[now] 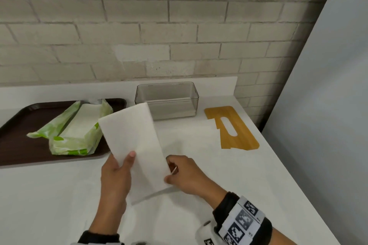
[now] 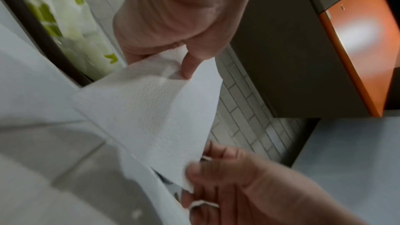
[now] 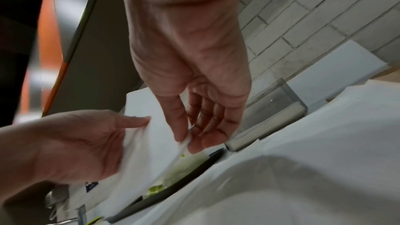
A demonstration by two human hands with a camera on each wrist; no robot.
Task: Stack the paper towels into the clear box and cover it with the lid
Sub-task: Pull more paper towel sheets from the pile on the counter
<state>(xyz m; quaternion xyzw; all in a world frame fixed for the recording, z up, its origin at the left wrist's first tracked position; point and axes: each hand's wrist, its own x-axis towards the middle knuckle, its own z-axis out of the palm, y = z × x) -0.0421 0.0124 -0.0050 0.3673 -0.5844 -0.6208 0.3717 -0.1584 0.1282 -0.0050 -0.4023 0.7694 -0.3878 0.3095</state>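
Observation:
A white folded paper towel is held above the counter by both hands. My left hand grips its lower left edge, thumb on top. My right hand pinches its lower right edge between thumb and fingers. In the left wrist view my left hand pinches the paper towel, and my right hand holds the corner. In the right wrist view my right hand pinches the towel's edge. The clear box stands empty at the back. The yellow-brown lid lies flat to its right.
A dark brown tray at the left holds an open green-and-white package of paper towels. A white brick wall rises behind the white counter, and a pale panel borders the right side.

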